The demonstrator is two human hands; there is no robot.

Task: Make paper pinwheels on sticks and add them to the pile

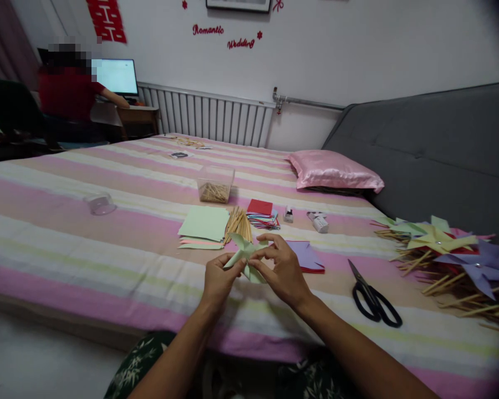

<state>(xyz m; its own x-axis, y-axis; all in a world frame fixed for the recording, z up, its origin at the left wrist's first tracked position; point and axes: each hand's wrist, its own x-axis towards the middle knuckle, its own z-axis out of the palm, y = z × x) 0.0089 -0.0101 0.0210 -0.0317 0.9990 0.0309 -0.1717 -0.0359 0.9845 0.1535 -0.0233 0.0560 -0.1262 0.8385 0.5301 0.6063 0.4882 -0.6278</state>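
Observation:
A pale green paper pinwheel (pixel 255 274) is held between my two hands above the bed's near edge. My left hand (pixel 221 277) pinches it from the left, thumb near its centre. From the right, my right hand (pixel 283 271) has thumb and fingertips closed at the middle; whether a small pin is there I cannot make out. Just beyond lie a stack of light green paper sheets (pixel 203 223) and a bundle of wooden sticks (pixel 238 224). Purple cut paper (pixel 305 256) sits beside my right hand, partly hidden by it.
Black-handled scissors (pixel 372 299) lie to the right, near a pile of finished pinwheels (pixel 444 244). A clear box of sticks (pixel 214 188), red paper squares (pixel 260 208), a small bottle (pixel 288 214) and a pink pillow (pixel 335 170) are farther back. A person (pixel 69 91) sits at a monitor.

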